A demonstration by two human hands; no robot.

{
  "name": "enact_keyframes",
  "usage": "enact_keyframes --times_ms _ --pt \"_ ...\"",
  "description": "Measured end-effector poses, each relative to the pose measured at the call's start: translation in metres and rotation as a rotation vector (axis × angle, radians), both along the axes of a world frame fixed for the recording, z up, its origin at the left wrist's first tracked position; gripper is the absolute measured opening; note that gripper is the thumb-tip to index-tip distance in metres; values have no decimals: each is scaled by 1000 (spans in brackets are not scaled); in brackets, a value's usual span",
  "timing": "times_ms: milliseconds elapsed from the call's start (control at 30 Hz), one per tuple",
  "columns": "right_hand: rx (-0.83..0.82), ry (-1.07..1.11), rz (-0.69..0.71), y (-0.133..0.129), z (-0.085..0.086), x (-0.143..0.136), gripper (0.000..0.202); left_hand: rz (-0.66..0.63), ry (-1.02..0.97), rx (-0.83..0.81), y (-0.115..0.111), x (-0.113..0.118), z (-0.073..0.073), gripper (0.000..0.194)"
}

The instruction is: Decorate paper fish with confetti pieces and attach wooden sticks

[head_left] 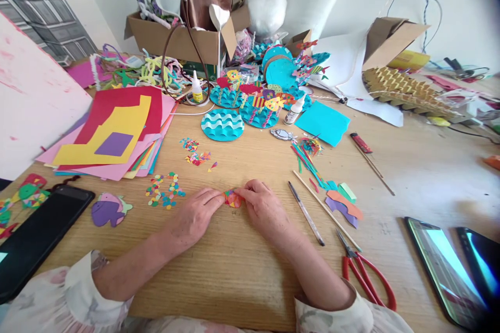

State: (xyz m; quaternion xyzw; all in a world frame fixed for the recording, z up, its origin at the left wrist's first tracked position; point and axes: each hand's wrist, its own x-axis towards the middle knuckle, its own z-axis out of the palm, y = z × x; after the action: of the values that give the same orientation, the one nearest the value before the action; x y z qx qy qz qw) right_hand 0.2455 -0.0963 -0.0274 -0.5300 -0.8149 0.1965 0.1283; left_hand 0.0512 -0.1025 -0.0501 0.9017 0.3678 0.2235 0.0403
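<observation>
Mainly, in the head view, the weak point is the small patched piece point(233, 200), which lies between the two hands, on or just over the table point(219, 276). The left hand point(195, 214) has its fingers pressed together at the left edge; its thumb is hidden, so I cannot tell if it pinches. The right hand point(266, 208) seems to pinch the right edge between thumb and forefinger. If both hands pull outward, or one presses harder, the thin piece could bend or tear, and its coloured bits could lift (whether they are glued firmly, I cannot see).

The loose scraps point(198, 158) and the dots point(169, 203) lie near the left hand; a sweep of fingers, or even a breath, could scatter and mix them, because they are very light. On the other side, the pen point(307, 213) and the stick point(332, 214) lie beside the right forearm, and could roll if it brushes them. The scissors point(353, 254) have their handles close to the right sleeve point(336, 317); the cuff could catch a loop and drag them.
</observation>
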Motion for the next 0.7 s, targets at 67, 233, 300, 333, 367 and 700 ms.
enact_keyframes --times_ms 67,233,300,333,367,700 --pt "1 -14 -5 0 -1 0 36 -3 -5 0 0 0 0 32" --pt "-7 -35 -13 1 -1 -1 35 -1 -17 -9 1 0 -3 32" --pt "-14 -38 -9 1 0 -1 35 1 -19 -20 1 0 -4 33" --pt "-17 -39 -6 1 0 -1 35 1 -21 -24 1 0 -5 33" --pt "-20 -39 -5 1 0 -1 35 2 -22 -28 1 0 -5 34" --pt "-20 -22 -13 1 -1 0 36 -11 -26 -25 1 0 -3 30"
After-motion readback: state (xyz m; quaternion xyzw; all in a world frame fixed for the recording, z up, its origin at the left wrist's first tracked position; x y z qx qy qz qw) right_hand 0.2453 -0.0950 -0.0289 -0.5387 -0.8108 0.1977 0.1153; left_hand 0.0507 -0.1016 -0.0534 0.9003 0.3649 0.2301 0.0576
